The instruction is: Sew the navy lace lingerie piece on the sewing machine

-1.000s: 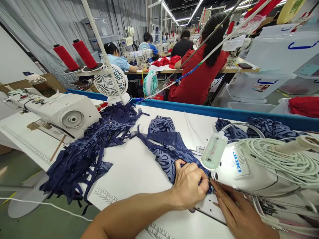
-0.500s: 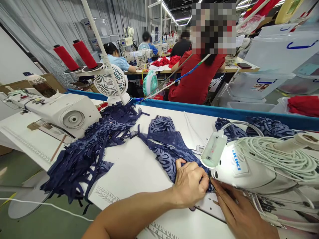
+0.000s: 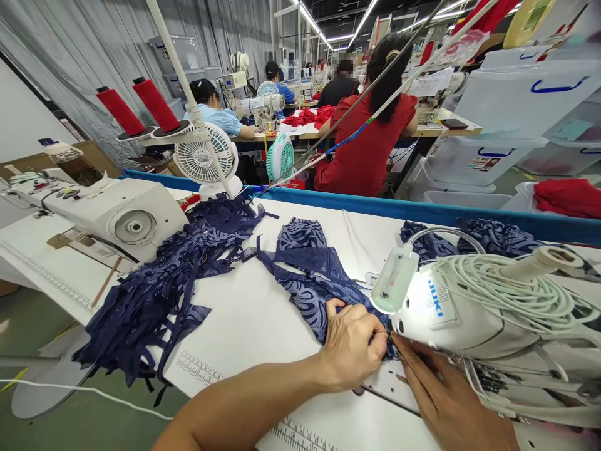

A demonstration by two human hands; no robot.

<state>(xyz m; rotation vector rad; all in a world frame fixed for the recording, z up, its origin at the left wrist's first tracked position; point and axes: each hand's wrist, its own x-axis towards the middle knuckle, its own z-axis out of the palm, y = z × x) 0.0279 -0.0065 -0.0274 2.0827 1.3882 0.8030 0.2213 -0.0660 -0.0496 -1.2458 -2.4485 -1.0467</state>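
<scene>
Navy patterned fabric [image 3: 307, 297], with a plain sheer band and a dangling strap, lies on the white sewing table and runs under the sewing machine head [image 3: 451, 307]. My left hand [image 3: 352, 347] is closed, its bent fingers gripping the fabric just left of the needle area. From the right, my right hand [image 3: 451, 398] reaches in beneath the machine head. Its thumb and forefinger come together at the fabric's edge; the other fingers are partly hidden. The needle and the stitched spot cannot be made out.
A heap of navy garment pieces [image 3: 173, 275] hangs off the table's left side beside another sewing machine [image 3: 117, 210]. More navy fabric [image 3: 493, 237] sits behind my machine. A white fan [image 3: 205, 153] and red thread cones [image 3: 154, 103] stand at the back. Co-workers sit beyond.
The view has shifted slightly, moving most things a little left. Both hands keep their hold on the fabric at the machine, with barely any visible movement. The co-worker in red is slightly differently posed.
</scene>
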